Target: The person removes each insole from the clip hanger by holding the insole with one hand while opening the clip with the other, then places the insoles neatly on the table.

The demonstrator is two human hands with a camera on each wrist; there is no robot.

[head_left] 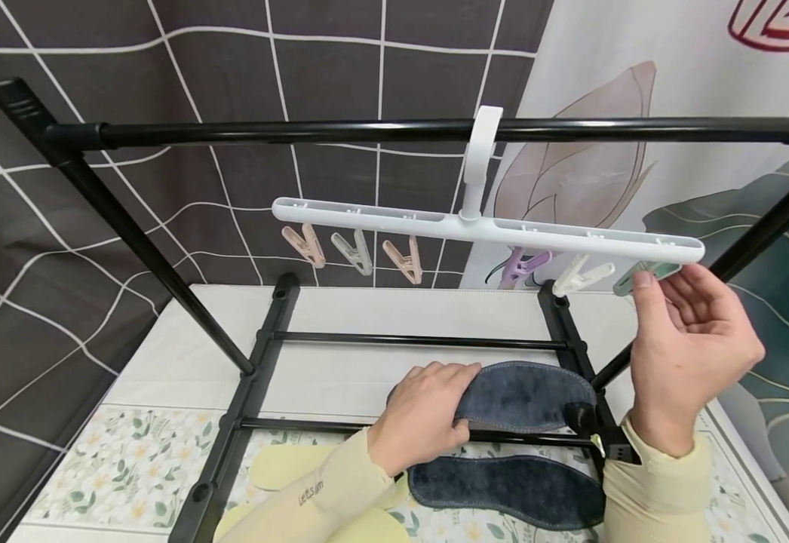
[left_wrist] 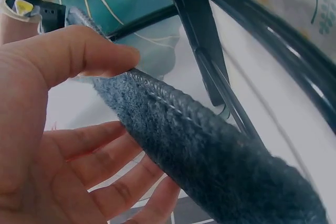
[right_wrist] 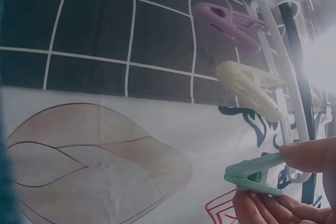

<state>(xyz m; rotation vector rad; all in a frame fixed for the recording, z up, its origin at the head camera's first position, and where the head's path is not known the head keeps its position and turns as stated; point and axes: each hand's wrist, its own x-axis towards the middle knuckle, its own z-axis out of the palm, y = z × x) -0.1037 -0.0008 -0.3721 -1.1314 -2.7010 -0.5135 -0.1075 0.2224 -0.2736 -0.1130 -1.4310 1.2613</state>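
My left hand (head_left: 425, 418) grips a dark blue fuzzy insole (head_left: 530, 396) by its left part, above the rack's lower bar. In the left wrist view the thumb lies over its stitched edge and the fingers are on the other side. My right hand (head_left: 696, 339) pinches a green clothespin (right_wrist: 254, 174) at the right end of a white hanger (head_left: 381, 219). Beside it hang a cream clothespin (head_left: 581, 275) and a purple clothespin (head_left: 522, 265). A second dark blue insole (head_left: 510, 490) lies below the held one.
The hanger hooks over a black rack's top bar (head_left: 286, 134). Pink (head_left: 305, 245) and grey clothespins (head_left: 354, 251) hang on its left side. Yellow insoles (head_left: 293, 464) lie partly under my left forearm. A dark checked curtain (head_left: 326, 83) stands behind the rack.
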